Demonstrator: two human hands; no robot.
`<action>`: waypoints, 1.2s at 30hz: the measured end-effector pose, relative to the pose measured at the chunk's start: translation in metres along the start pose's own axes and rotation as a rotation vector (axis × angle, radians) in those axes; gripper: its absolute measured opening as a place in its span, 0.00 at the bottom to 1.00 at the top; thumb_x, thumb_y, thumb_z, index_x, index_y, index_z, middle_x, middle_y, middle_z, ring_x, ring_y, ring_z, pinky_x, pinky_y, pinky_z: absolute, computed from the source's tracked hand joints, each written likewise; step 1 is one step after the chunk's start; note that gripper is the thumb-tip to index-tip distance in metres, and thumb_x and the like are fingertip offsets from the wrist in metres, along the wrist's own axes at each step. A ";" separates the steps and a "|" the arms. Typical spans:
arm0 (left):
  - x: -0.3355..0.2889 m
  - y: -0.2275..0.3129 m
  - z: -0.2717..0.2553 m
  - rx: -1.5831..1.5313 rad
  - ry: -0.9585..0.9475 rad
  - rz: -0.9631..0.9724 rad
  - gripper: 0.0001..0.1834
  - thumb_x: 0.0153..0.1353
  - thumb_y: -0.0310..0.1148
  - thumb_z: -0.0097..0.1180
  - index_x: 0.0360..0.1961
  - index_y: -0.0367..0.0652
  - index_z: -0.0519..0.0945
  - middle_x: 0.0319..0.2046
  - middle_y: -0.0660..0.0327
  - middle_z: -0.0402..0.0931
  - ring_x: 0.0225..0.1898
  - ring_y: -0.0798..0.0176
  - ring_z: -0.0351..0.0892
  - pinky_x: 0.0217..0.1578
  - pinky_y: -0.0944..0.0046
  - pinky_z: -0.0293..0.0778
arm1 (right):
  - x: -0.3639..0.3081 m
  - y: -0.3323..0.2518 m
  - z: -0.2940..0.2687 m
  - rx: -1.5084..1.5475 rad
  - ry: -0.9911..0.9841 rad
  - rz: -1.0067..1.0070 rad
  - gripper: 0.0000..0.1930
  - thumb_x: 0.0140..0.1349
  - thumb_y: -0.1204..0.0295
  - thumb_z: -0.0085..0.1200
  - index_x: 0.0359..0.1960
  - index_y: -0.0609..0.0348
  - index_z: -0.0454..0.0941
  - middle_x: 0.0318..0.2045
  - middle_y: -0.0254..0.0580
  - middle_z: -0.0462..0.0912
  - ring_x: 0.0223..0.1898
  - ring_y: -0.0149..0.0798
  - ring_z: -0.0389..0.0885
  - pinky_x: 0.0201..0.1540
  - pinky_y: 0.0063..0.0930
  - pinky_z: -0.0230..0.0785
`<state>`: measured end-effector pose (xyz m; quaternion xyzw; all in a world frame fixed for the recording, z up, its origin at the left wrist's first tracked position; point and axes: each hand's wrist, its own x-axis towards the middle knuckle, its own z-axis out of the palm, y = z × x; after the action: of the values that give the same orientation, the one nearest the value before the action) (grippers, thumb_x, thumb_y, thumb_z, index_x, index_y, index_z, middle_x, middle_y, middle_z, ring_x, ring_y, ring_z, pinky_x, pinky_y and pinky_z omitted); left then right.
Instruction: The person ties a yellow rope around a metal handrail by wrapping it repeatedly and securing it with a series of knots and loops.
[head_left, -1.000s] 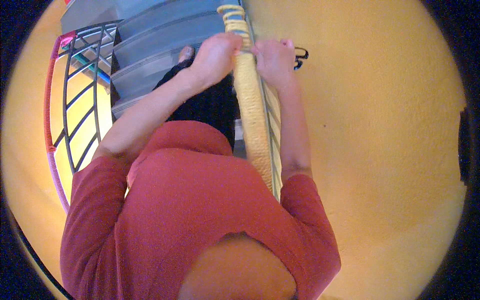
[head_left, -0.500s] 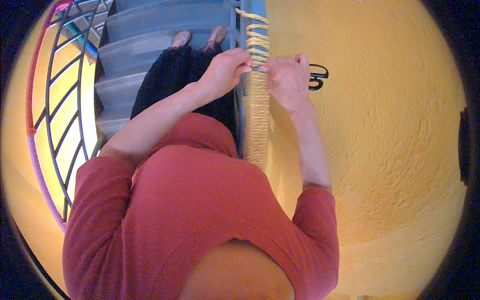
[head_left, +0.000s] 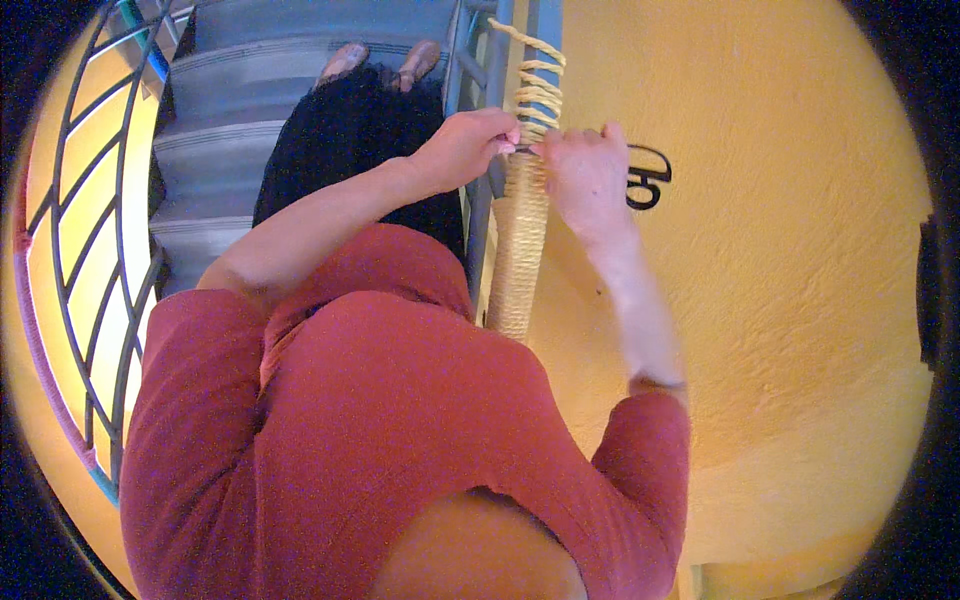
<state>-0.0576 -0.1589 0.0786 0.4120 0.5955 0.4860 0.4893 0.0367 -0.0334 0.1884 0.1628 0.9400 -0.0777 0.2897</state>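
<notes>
Yellow cord (head_left: pixel 520 240) is wound tightly round a stair handrail (head_left: pixel 476 215) on the near side of my hands. Beyond them the loose coils of cord (head_left: pixel 541 88) sit spaced apart, with a free end trailing left. At the rail's left side my left hand (head_left: pixel 468 150) is closed in a pinch; what its fingertips hold is too small to tell. My right hand (head_left: pixel 590 180) is closed at the rail's right side. Black scissors handles (head_left: pixel 648 178) stick out from it, the blades mostly hidden. A thin dark piece shows between both hands' fingertips.
Grey stairs (head_left: pixel 215 150) descend ahead, with my feet (head_left: pixel 418 62) on a step. A textured yellow wall (head_left: pixel 780 250) rises close on the right. On the left runs a dark metal railing (head_left: pixel 125 215) with a pink-purple wrapped rail (head_left: pixel 38 330).
The view has shifted, so rail, hands and scissors appear slightly farther right and lower. Both hands keep their place at the rail, where the loose coils meet the tight winding.
</notes>
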 end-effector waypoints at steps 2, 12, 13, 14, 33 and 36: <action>-0.009 -0.006 0.003 0.015 0.017 -0.017 0.04 0.51 0.25 0.54 0.30 0.39 0.74 0.28 0.52 0.74 0.34 0.48 0.76 0.34 0.58 0.71 | 0.019 -0.014 -0.010 -0.161 -0.146 -0.098 0.07 0.53 0.69 0.52 0.20 0.48 0.79 0.18 0.36 0.80 0.24 0.39 0.80 0.37 0.39 0.58; -0.009 -0.030 0.021 -0.029 0.160 -0.078 0.06 0.46 0.25 0.54 0.29 0.40 0.78 0.27 0.50 0.77 0.32 0.45 0.77 0.35 0.54 0.72 | 0.043 -0.045 0.001 -0.505 -0.282 -0.332 0.06 0.48 0.73 0.54 0.19 0.43 0.79 0.18 0.31 0.80 0.25 0.33 0.81 0.37 0.35 0.58; -0.009 -0.028 0.019 -0.035 0.158 -0.077 0.06 0.46 0.26 0.55 0.28 0.40 0.79 0.27 0.50 0.78 0.32 0.45 0.78 0.36 0.54 0.73 | 0.040 -0.043 0.001 -0.496 -0.278 -0.342 0.05 0.50 0.71 0.54 0.20 0.44 0.80 0.19 0.30 0.81 0.26 0.33 0.81 0.37 0.37 0.58; -0.011 -0.029 0.019 -0.030 0.145 -0.060 0.06 0.46 0.26 0.55 0.29 0.41 0.79 0.27 0.49 0.78 0.32 0.45 0.78 0.36 0.54 0.73 | 0.039 -0.045 0.000 -0.486 -0.274 -0.349 0.06 0.51 0.70 0.53 0.22 0.44 0.82 0.20 0.29 0.81 0.26 0.32 0.81 0.36 0.40 0.58; -0.003 -0.010 -0.020 0.042 -0.073 -0.092 0.03 0.52 0.26 0.54 0.28 0.41 0.78 0.24 0.53 0.78 0.29 0.53 0.79 0.31 0.58 0.73 | 0.020 -0.013 -0.019 -0.176 -0.047 -0.147 0.06 0.54 0.68 0.52 0.22 0.52 0.75 0.18 0.38 0.77 0.24 0.40 0.76 0.36 0.34 0.59; -0.008 -0.017 -0.023 -0.159 -0.064 -0.239 0.05 0.55 0.30 0.56 0.31 0.39 0.79 0.23 0.58 0.79 0.28 0.62 0.79 0.30 0.63 0.73 | 0.001 0.011 -0.026 0.009 0.115 0.108 0.09 0.58 0.64 0.49 0.23 0.52 0.75 0.20 0.40 0.77 0.27 0.45 0.77 0.37 0.39 0.59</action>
<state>-0.0792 -0.1735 0.0646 0.3134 0.5841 0.4567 0.5933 0.0266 -0.0163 0.2089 0.2188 0.9446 -0.0565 0.2382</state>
